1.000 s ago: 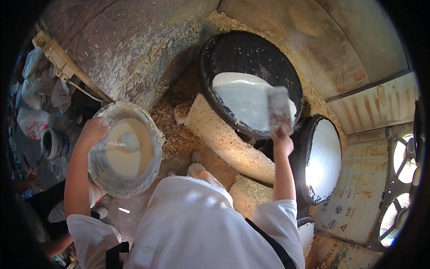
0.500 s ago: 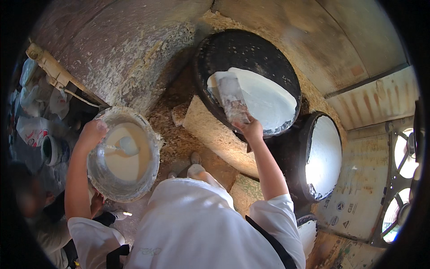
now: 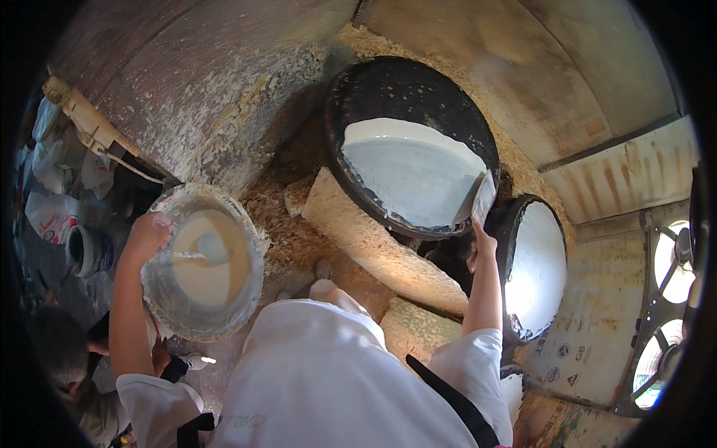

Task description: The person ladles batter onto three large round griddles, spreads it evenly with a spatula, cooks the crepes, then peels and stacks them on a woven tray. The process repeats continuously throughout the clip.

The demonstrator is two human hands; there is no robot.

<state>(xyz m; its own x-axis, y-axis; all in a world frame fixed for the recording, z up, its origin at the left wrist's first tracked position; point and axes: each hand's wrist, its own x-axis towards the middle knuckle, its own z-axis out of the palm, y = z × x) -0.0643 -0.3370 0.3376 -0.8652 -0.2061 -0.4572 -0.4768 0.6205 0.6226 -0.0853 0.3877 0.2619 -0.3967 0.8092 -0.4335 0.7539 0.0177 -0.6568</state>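
My left hand (image 3: 153, 233) is closed on the rim of a caked bucket (image 3: 251, 287) holding cream-coloured slurry (image 3: 196, 274). A pale ladle (image 3: 214, 248) lies in the slurry, its handle pointing toward that hand. My right hand (image 3: 483, 249) grips a broad scraper (image 3: 485, 197), seen nearly edge-on, by its lower end. Its blade stands at the right edge of a large black round pan (image 3: 418, 86), tilted toward me. Wet white slurry (image 3: 407, 168) covers the pan's lower part, with a scalloped upper border. The upper part is bare black with pale specks.
A second black round form (image 3: 515, 224) with a white face (image 3: 536, 272) stands right of the pan. A crusted ledge (image 3: 388, 239) runs below it. Splattered panels (image 3: 224, 97) enclose the back. Plastic bags (image 3: 51, 216) and another person (image 3: 67, 358) are at left; fans (image 3: 665, 261) at right.
My right hand has swept the scraper from the pan's left side to its right edge, turning the blade edge-on. The slurry behind it looks smoother. My left hand stays at the bucket rim.
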